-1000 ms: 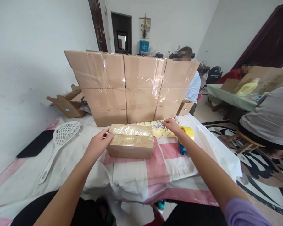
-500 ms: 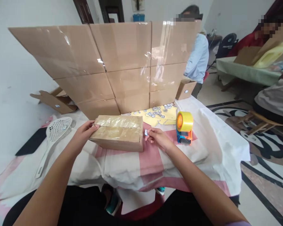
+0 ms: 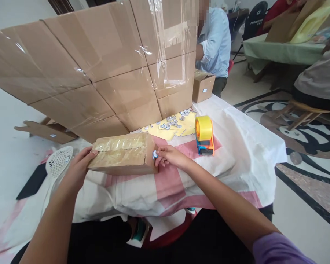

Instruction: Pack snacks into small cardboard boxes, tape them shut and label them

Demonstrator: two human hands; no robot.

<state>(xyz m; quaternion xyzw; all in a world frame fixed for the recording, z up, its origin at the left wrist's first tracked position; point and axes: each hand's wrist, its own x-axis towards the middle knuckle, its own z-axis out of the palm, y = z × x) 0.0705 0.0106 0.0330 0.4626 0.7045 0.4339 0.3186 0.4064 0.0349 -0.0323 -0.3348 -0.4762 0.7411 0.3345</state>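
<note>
A taped cardboard box lies on the cloth-covered table in front of me. My left hand grips its left end, thumb on the top edge. At the opposite end, my right hand pinches a small white-and-blue sticker against or very close to the box's right face; whether it touches I cannot tell. Behind the box is a yellow sheet with several small labels scattered over it. A tape dispenser with a yellow roll stands to the right of my right hand.
A tall cardboard panel stands across the back of the table. A white slotted ladle and a dark flat object lie at left. Boxes with labels stand behind, one open, one at right. A person in a light-blue shirt sits beyond.
My right hand has brought the sticker up to the box's right end. The box has turned so that this end face shows more. My view has swung to the right and down.
</note>
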